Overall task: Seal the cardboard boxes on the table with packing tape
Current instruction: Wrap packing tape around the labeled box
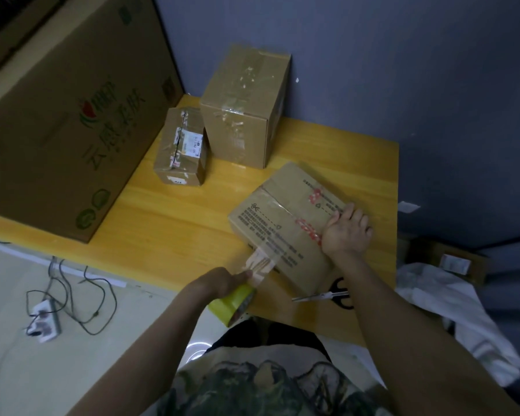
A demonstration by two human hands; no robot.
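Yellow-green plastic is seen at the core of the tape roll (233,304), which is gripped by the left hand (219,283) with the fingers wrapped round it and one finger laid forward along the tape. From that grip a strip of clear tape (260,262) is stretched up and away to the near corner of the printed box (285,223), where it is stuck down. The printed box is laid flat and askew on the wooden table (177,223), just beyond the left-hand grip. Its far right edge is held down by the right hand (347,232), palm down; the fingers appear to be curled over that edge, though they are mostly hidden. Scissors (327,295) are seen on the table between the two forearms, just below the box and partly tucked under it. Well beyond both hands, a small taped box (180,151) and a tall box (240,115) are stood side by side, touching. Far to the left of the roll a large green-printed carton (57,130) is rested on the table.
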